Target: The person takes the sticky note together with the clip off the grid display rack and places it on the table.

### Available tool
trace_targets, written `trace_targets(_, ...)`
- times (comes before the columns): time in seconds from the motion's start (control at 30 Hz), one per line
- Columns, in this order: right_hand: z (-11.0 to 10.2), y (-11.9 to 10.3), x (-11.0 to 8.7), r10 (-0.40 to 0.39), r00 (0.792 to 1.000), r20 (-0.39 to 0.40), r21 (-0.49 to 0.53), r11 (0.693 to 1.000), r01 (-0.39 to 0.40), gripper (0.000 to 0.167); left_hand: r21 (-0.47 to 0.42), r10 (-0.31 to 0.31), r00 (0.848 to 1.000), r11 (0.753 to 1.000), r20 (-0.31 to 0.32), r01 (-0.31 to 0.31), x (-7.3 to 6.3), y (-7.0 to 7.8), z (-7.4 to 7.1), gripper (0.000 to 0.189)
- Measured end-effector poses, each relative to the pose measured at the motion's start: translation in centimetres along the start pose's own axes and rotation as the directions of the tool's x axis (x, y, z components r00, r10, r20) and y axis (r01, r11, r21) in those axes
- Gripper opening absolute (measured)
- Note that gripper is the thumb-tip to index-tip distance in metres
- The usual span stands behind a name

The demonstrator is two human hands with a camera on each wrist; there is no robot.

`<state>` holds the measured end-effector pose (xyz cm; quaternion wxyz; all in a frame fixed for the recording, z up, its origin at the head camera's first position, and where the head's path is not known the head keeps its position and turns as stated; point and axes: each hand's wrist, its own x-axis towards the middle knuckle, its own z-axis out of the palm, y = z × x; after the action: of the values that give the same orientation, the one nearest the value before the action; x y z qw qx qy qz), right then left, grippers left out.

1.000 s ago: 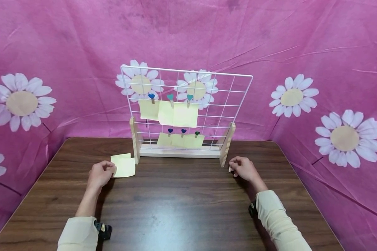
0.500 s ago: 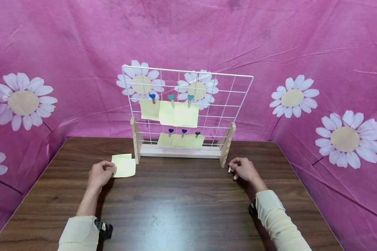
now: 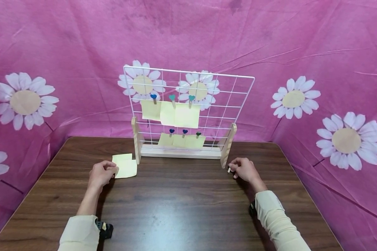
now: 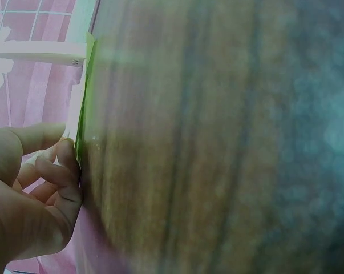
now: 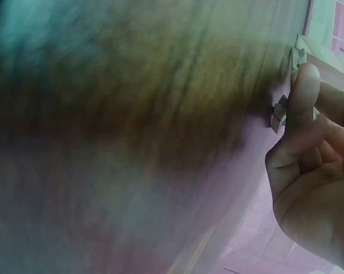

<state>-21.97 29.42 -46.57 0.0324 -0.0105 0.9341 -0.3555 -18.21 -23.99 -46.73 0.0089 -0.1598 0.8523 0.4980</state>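
Nearest, well in front of the wire rack (image 3: 180, 154), two pale sleeves (image 3: 78, 232) are seen over a brown wooden table (image 3: 188, 202), a black device (image 3: 105, 230) being worn at each wrist. Front-left of the rack, the edge of a yellow note (image 3: 126, 169) is pinched between the thumb and fingers of the left hand (image 3: 101, 173). This note is overlapped with another yellow sheet (image 3: 122, 157) behind it, near the rack's left foot; whether both are gripped cannot be told. Just right of the rack's right foot, a small pale clip (image 5: 298, 58) is pinched by the thumb and index finger of the right hand (image 3: 245, 169). A second small piece (image 5: 278, 116) is seen just beside that thumb; whether it is held cannot be told. On the rack's lower part, three notes (image 3: 194, 142) are hung by two dark blue heart clips (image 3: 185, 131) and a green one. Higher on it, three more (image 3: 187, 116) are held by one blue and two teal heart clips (image 3: 191, 98). Behind the rack, a pink daisy-printed cloth (image 3: 94, 45) is hung.
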Motion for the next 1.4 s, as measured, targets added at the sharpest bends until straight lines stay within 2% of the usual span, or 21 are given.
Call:
trace_targets(0.2,0.0,0.0,0.1,0.010,1.000,-0.017,0.005,1.000,-0.010,0.017,-0.026,-0.007,1.000,1.000,0.002,0.007,0.0,0.1,-0.1,0.028)
trace_targets(0.63,-0.5,-0.8,-0.3,-0.006,0.999,-0.033,0.019,1.000,0.006,0.020,-0.021,0.012,1.000,1.000,-0.021,-0.012,-0.2,0.8,-0.3,0.031)
trace_targets(0.93,-1.2,-2.5,-0.5,-0.062,0.996,-0.061,0.098,0.993,0.068,0.021,-0.016,0.065,0.997,0.998,-0.032,-0.066,-0.5,1.6,-0.3,0.029)
trace_targets(1.27,-1.4,-4.3,-0.6,-0.111,0.991,-0.079,0.107,0.987,0.119,0.019,-0.002,0.179,0.984,0.984,0.014,-0.179,-1.1,4.0,0.8,0.027)
trace_targets(1.4,-1.5,-5.0,-0.6,-0.130,0.988,-0.089,0.101,0.985,0.138,0.019,-0.016,0.198,0.980,0.980,0.024,-0.198,-1.2,4.8,1.3,0.027)
